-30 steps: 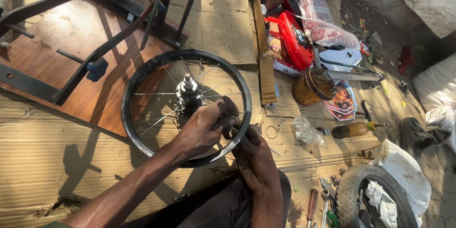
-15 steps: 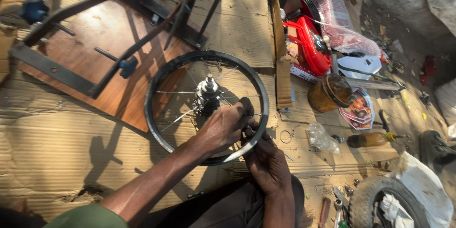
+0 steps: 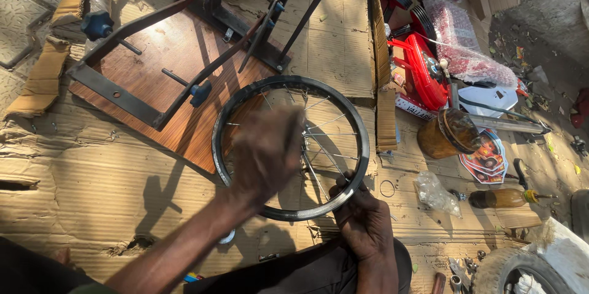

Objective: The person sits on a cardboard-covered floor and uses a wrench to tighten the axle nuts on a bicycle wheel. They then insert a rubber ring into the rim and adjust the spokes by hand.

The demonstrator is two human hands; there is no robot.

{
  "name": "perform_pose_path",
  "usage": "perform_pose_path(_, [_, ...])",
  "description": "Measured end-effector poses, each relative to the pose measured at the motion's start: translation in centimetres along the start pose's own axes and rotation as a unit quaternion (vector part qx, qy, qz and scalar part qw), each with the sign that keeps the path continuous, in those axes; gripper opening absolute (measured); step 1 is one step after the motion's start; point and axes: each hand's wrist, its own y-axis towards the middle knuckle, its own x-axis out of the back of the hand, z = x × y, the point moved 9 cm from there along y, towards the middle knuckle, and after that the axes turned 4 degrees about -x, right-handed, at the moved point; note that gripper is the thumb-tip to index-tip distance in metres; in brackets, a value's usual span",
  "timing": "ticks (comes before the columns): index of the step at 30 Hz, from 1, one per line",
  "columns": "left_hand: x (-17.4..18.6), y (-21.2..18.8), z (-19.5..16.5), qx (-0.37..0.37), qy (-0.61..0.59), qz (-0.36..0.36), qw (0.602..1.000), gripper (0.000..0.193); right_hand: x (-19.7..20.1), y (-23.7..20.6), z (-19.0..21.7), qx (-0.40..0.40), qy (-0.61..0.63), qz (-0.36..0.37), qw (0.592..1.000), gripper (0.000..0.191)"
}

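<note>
On the corrugated cardboard floor (image 3: pixel 92 171):
Wheel: black round spoked rim (image 3: pixel 362 147), lying flat beside the wooden board (image 3: pixel 165 79).
Right hand (image 3: pixel 362 220): fingers curled on the rim's near edge.
Left hand (image 3: pixel 267 153): blurred above the spokes; grip unclear.
Jar (image 3: pixel 448 134): amber, grimy; contents unclear.

An informal, ground-level bicycle repair workshop is shown, lit by sunlight. The floor is covered with flattened cardboard sheets (image 3: pixel 86 171), on which the work is done. A spoked bicycle wheel (image 3: pixel 291 147) is seen at the centre of the frame, and a dark metal stand on a wooden board (image 3: pixel 184 79) is set in the upper left. Parts and supplies are scattered along the right side: a red container (image 3: pixel 423 70), a brown jar (image 3: pixel 448 134), a small amber bottle (image 3: pixel 503 198) and a plastic bag (image 3: pixel 437 193). A tyre (image 3: pixel 515 269) is seen at the lower right, with small tools lying beside it.
</note>
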Motion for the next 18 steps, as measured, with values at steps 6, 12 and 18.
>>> perform_pose_path(6, [-3.7,1.9,11.4,0.060,-0.031,0.100,0.993,0.037,-1.0,-0.3,-0.6,-0.039,0.066,0.071,0.995,0.031])
perform_pose_path(12, [-12.1,0.8,21.9,0.234,0.038,0.267,0.934,0.021,0.4,0.0,-0.1,-0.010,0.051,-0.015,0.999,0.032])
perform_pose_path(18, [-15.8,-2.8,27.8,0.388,0.009,0.338,0.857,0.026,-0.2,-0.2,-0.4,-0.019,0.051,0.022,0.998,0.034])
